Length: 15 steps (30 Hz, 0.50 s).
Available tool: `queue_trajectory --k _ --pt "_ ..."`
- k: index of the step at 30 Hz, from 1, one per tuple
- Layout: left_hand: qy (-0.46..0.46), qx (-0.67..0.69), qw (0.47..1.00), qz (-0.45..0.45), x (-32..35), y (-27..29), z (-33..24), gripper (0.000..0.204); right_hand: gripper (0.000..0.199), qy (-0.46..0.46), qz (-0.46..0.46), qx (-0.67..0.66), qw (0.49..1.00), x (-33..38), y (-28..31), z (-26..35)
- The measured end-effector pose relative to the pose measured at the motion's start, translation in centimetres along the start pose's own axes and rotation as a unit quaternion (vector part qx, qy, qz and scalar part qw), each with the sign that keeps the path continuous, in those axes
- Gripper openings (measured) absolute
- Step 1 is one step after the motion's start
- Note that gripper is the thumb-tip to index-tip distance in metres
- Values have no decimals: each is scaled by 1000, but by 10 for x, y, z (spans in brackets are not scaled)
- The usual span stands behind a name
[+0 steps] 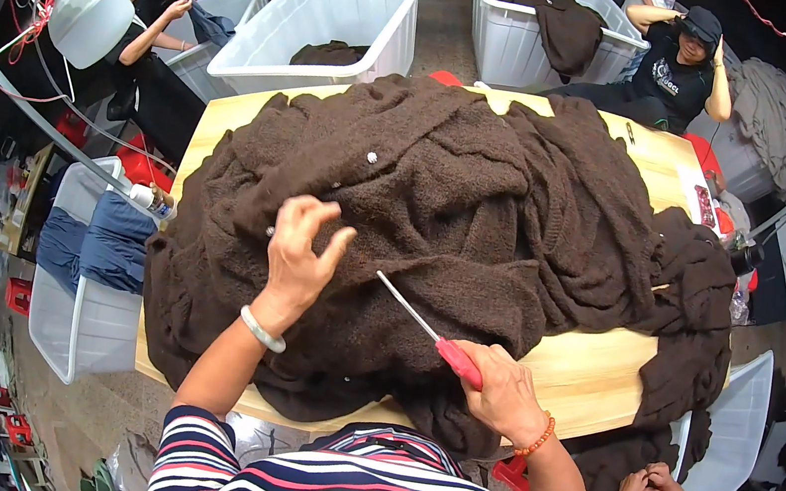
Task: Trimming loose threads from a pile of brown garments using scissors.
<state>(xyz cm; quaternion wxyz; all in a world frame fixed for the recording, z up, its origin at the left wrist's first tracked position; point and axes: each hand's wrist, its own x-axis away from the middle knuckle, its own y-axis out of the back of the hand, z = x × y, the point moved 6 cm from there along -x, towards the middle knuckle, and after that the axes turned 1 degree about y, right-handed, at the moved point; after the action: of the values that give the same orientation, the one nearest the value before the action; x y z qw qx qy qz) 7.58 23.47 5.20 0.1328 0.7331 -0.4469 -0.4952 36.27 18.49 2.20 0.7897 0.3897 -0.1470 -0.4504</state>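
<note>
While the right hand clenches a red-handled tool, its rear end hidden in the palm, the left hand curls loosely open, thumb apart, over brown knitwear heaped on the table; whether fingertips or tool tip touch it, I cannot tell.

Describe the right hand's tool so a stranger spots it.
Find the wooden table and its dark brown knit heap. Over the heap's near side, the right hand grips the tool; its straight silvery shaft and reddish-pink handle stand out against the brown.
</note>
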Motion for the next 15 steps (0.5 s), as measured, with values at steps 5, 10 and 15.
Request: queue_trajectory --k 5,10,15 --pt "-12 -146 988 39 -38 -21 45 44 37 12 2 -22 1000 -22 -6 8" --pt "-45 -95 992 72 -41 -45 75 29 35 -3 15 18 1000 -39 -3 14" --pt "165 168 968 89 -40 -40 113 19 31 -38 33 48 998 -44 6 21"
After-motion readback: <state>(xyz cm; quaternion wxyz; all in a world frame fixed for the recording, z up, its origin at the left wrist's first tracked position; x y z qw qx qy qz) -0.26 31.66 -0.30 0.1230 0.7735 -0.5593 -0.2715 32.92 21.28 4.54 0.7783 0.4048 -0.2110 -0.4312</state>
